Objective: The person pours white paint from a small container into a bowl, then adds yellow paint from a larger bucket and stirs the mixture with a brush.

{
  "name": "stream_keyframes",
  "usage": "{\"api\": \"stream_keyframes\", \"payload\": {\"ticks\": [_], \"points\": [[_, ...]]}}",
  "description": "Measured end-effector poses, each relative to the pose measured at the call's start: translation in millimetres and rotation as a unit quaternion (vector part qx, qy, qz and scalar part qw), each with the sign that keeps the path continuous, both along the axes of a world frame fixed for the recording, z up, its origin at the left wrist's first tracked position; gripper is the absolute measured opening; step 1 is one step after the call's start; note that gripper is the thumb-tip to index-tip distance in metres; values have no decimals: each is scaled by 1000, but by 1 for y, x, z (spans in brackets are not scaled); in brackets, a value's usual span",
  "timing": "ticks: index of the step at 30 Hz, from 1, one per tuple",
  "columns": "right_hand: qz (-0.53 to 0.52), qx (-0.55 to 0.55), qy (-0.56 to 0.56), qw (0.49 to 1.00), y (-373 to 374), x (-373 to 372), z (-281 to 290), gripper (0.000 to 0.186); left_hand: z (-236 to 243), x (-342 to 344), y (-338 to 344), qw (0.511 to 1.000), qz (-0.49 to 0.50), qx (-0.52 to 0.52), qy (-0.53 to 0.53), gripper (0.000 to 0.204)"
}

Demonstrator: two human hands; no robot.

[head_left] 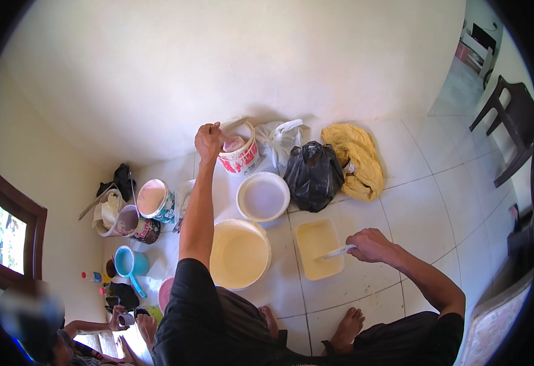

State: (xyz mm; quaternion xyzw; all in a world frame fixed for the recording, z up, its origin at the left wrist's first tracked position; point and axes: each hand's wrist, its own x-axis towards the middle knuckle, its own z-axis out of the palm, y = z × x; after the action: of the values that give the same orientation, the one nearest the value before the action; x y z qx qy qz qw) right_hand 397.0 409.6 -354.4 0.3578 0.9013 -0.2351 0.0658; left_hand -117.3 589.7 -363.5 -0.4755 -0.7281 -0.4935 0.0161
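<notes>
My left hand (208, 141) reaches to a white bucket (238, 161) with red markings, its fingers closed on something pale at the top that I cannot make out; something pink shows inside. My right hand (369, 245) grips the white handle of a tool (341, 251), whose far end dips into a shallow rectangular container (315, 233) of cream liquid. Left of that stands a large round tub (236, 256) with cream contents. A smaller white basin (263, 196) of pale lilac liquid sits behind the tub.
Black (312, 174) and yellow bags (355, 158) lie by the back wall. Several paint buckets (152, 196) and a blue dipper (129, 263) stand at left, where another person's hand (117, 318) holds a small cup. A dark chair (508, 116) is at right; my bare feet are on the tiles.
</notes>
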Motion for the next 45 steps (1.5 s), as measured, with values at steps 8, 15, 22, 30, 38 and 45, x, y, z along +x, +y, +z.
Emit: {"api": "stream_keyframes", "payload": {"ticks": [8, 15, 22, 30, 38, 45], "points": [[15, 7, 5, 1000, 1, -5, 3, 16, 2, -22, -2, 1000, -18, -4, -14, 37], [24, 18, 19, 999, -2, -6, 0, 17, 9, -29, -6, 996, -15, 84, 1, 31], [34, 17, 1, 999, -2, -7, 3, 17, 17, -1, -10, 991, 9, 125, 35, 23], [70, -8, -53, 996, 5, -22, 12, 19, 16, 13, -10, 990, 2, 143, 16, 17], [69, -15, -63, 996, 5, -35, 16, 20, -17, 15, -6, 987, -2, 158, -15, 19], [58, 2, -38, 998, 3, -42, 18, 18, -48, 16, -11, 995, 9, 103, -1, 18]]}}
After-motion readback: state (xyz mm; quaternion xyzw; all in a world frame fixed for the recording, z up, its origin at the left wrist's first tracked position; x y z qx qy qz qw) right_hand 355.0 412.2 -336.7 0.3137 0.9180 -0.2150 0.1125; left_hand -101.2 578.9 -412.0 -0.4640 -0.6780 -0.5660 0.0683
